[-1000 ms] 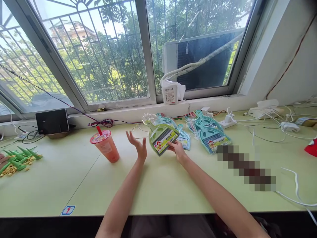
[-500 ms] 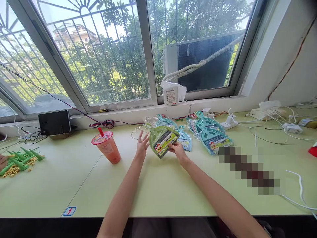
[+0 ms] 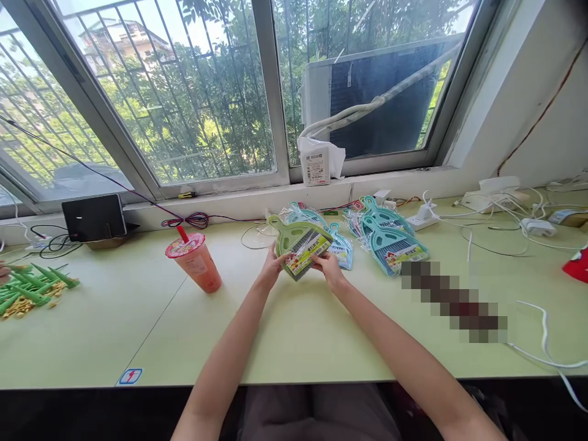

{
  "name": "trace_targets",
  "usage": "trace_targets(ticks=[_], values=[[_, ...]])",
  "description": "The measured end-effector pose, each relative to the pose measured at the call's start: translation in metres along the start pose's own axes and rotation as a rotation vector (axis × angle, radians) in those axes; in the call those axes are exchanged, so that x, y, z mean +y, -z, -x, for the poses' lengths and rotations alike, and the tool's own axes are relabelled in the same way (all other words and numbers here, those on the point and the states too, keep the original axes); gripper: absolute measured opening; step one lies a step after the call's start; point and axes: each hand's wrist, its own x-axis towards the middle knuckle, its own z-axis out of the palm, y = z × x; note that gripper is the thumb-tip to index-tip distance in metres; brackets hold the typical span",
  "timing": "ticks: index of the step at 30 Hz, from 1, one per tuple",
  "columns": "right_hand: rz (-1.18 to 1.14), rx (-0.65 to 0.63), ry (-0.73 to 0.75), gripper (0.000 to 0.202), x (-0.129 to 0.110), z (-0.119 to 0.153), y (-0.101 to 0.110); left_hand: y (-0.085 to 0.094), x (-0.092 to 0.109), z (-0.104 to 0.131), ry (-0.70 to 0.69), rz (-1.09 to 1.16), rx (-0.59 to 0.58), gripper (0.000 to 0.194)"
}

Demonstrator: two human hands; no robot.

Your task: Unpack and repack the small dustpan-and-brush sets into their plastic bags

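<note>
A green dustpan and brush set (image 3: 296, 245) with a printed label is held up over the table, its handle pointing to the upper left. My left hand (image 3: 272, 267) grips its left edge, the thumb over the front. On its lower right edge, my right hand (image 3: 329, 269) is closed, thumb near the label. Just behind it lie blue dustpan sets (image 3: 343, 248), partly covered by the green one. Farther right rests a pile of teal dustpan sets (image 3: 397, 248) in clear wrapping.
A red drink cup (image 3: 197, 263) with a straw stands to the left. At the far left, another person's hand (image 3: 3, 272) is by green and yellow pieces (image 3: 34, 288). A black tablet (image 3: 94, 218), a power strip (image 3: 423, 217) and loose cables (image 3: 500, 214) line the back.
My left hand, spread beside the green dustpan set before, has closed on its left edge. The right hand keeps its hold. The view has tilted down slightly.
</note>
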Motion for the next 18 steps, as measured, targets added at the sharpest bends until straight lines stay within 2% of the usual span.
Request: trace_targets(ticks=[4, 12, 14, 18], values=[[-0.023, 0.031, -0.002, 0.017, -0.0008, -0.0015, 0.0034, -0.0066, -0.0043, 0.0048, 0.116, -0.119, -0.099, 0.070], [-0.049, 0.068, 0.001, 0.014, -0.0027, -0.0045, 0.0045, -0.0053, -0.0051, 0.0087, 0.191, -0.240, -0.219, 0.065], [-0.055, 0.079, -0.004, 0.013, -0.0034, -0.0042, 0.0042, -0.0071, -0.0064, 0.0084, 0.183, -0.219, -0.217, 0.063], [-0.032, 0.046, -0.030, 0.012, -0.0050, -0.0009, 0.0018, -0.0091, -0.0106, 0.0058, 0.123, -0.155, -0.116, 0.058]])
